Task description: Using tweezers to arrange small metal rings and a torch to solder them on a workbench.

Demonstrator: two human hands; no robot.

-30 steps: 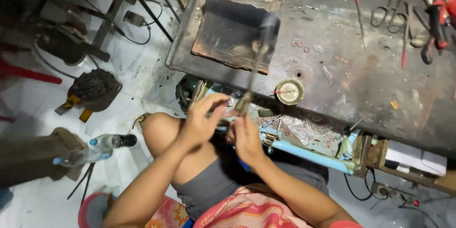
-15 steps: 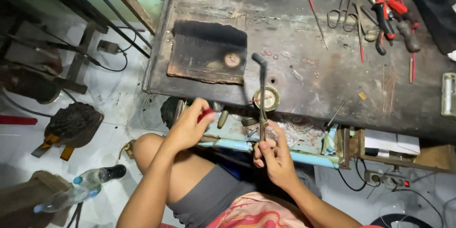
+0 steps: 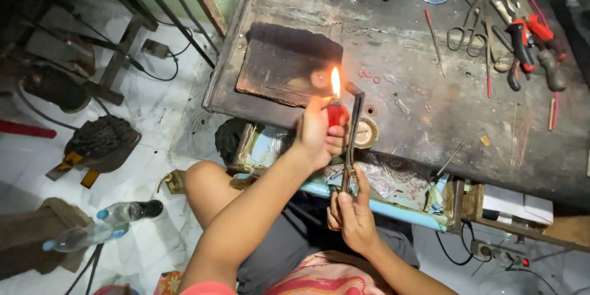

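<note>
A red lighter (image 3: 335, 112), lit with a tall flame, stands upright just beside the bent tip of a thin metal torch pipe (image 3: 353, 138).

Views: we have 1, the head camera.
Position: we look from above the seated person's lap.
Direction: steeply down and forward, over the bench (image 3: 430, 117) edge.
Nearness: close; our hands fill the lower centre.
Left margin: white tiled floor (image 3: 160, 147) beside the bench.

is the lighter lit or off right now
Lit. A flame stands above the red lighter in the left hand, beside the tip of the torch that the right hand holds.
</note>
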